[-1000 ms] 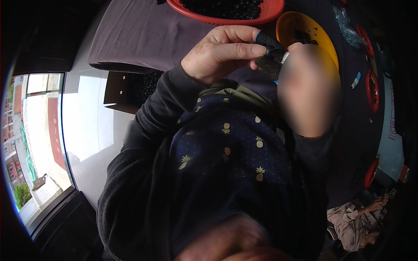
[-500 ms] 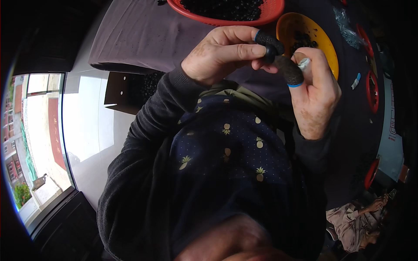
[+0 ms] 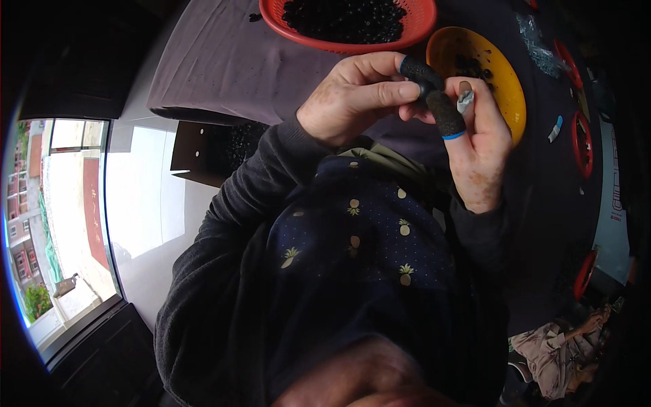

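My left hand (image 3: pixel 359 95) pinches a small black round piece (image 3: pixel 425 89) between its thumb and its index finger, which wears a black finger cot with a blue rim. Meeting it from the right, my right hand (image 3: pixel 478 146) has its thumb, in a similar cot, against the same piece. A small whitish and brown thing (image 3: pixel 465 98) shows at the right index finger; whether it is held or wrapped on cannot be made out. Beyond the hands, a red plastic basket (image 3: pixel 325 46) holds many black pieces. A yellow bowl (image 3: pixel 519 112) behind my right hand contains a few.
Purple-grey cloth (image 3: pixel 210 74) covers the table. Below its left edge is a cardboard box (image 3: pixel 190 152) of dark pieces. Crumpled clear plastic (image 3: pixel 538 47), a small blue and white scrap (image 3: pixel 555 129) and red containers (image 3: pixel 582 144) lie to the right. A person (image 3: pixel 553 356) is at lower right.
Both hands have come closer together, my right hand shifting left and my left hand slightly right. The view has shifted a little. The black piece stays pinched.
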### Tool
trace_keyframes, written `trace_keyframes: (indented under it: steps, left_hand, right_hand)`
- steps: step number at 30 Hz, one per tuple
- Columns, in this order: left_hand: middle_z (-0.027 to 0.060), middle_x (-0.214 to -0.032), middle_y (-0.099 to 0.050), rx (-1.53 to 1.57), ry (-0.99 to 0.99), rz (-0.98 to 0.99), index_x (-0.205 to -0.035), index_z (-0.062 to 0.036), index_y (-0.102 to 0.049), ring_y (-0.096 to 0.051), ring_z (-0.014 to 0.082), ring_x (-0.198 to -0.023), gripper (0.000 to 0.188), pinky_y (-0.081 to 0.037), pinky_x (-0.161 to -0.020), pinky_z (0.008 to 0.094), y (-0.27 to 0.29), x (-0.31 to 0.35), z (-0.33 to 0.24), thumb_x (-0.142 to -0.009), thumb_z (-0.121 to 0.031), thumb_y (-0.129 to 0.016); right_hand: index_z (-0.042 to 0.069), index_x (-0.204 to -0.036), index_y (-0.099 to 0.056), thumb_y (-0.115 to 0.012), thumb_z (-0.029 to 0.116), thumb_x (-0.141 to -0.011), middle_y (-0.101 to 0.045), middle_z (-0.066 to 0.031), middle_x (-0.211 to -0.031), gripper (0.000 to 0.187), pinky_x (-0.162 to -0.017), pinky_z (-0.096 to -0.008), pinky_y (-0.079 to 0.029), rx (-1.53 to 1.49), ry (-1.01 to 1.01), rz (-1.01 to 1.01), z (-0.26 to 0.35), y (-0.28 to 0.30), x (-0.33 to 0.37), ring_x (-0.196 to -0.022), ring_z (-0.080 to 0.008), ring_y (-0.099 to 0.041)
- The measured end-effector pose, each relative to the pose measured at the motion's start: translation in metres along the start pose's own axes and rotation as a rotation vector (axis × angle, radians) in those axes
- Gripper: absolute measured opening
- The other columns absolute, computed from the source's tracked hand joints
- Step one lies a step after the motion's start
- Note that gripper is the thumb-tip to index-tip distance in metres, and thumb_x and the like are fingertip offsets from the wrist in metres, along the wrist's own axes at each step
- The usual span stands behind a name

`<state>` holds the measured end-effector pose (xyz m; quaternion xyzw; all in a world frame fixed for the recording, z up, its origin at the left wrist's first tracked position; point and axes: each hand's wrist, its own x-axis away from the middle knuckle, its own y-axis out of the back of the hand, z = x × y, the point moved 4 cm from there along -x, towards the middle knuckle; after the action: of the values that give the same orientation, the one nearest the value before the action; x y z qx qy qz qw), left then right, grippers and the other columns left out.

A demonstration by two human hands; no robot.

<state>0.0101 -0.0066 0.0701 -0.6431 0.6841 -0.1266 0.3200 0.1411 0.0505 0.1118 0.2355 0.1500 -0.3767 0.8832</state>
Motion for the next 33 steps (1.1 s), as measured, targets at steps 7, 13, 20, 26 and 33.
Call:
trace_keyframes:
  steps: [7, 13, 20, 26, 33]
  left_hand:
    - [0.0059, -0.092, -0.06, -0.225, -0.119, -0.048, -0.106, 0.0001, -0.06, -0.054, 0.0102, -0.072, 0.02, -0.045, -0.068, 0.0242, -0.015, -0.007, -0.004, -0.086, -0.005, -0.057]
    - [0.0061, -0.084, -0.055, -0.747, -0.348, -0.056, -0.101, 0.0064, -0.061, -0.056, 0.0107, -0.072, 0.018, -0.046, -0.065, 0.0234, -0.029, -0.016, -0.002, -0.085, -0.002, -0.057]
    - [0.0116, -0.078, -0.047, -0.958, -0.451, 0.005, -0.092, 0.0034, -0.054, -0.048, 0.0278, -0.067, 0.014, -0.04, -0.057, 0.0356, -0.043, -0.03, 0.016, -0.08, 0.0, -0.059]
    - [0.0115, -0.08, -0.055, -0.897, -0.411, -0.118, -0.089, 0.0056, -0.061, -0.058, 0.02, -0.07, 0.015, -0.047, -0.062, 0.0295, -0.01, -0.05, -0.005, -0.078, -0.004, -0.065]
    - [0.0181, -0.083, -0.063, -1.757, -0.219, 0.028, -0.089, -0.0027, -0.066, -0.062, 0.0329, -0.076, 0.016, -0.048, -0.063, 0.0403, 0.106, -0.146, -0.043, -0.079, -0.01, -0.056]
  right_hand:
    - [0.001, -0.097, -0.054, -0.06, -0.001, -0.083, -0.055, -0.0009, -0.081, 0.016, -0.065, -0.0211, -0.045, -0.134, 0.005, -0.105, 0.005, 0.003, 0.005, -0.072, -0.0066, -0.052]
    - [-0.001, -0.096, -0.055, -0.054, 0.005, -0.089, -0.055, -0.0006, -0.081, 0.009, -0.065, -0.0213, -0.045, 0.103, 0.078, -0.266, -0.001, 0.014, 0.012, -0.071, -0.0081, -0.054]
    - [0.001, -0.099, -0.058, -0.058, 0.005, -0.084, -0.063, -0.0123, -0.085, 0.016, -0.068, -0.032, -0.049, 0.585, 0.028, -0.35, -0.015, 0.047, 0.016, -0.076, -0.0236, -0.062]
    - [0.004, -0.114, -0.053, -0.054, 0.016, -0.081, -0.061, -0.0201, -0.1, 0.035, -0.078, -0.0426, -0.046, 1.05, -0.276, -0.304, -0.059, 0.099, 0.015, -0.092, -0.036, -0.058]
    - [0.004, -0.109, -0.057, -0.056, 0.021, -0.087, -0.064, -0.0173, -0.094, 0.029, -0.075, -0.0354, -0.047, 0.791, -0.228, -0.381, -0.051, 0.096, 0.014, -0.086, -0.0295, -0.063]
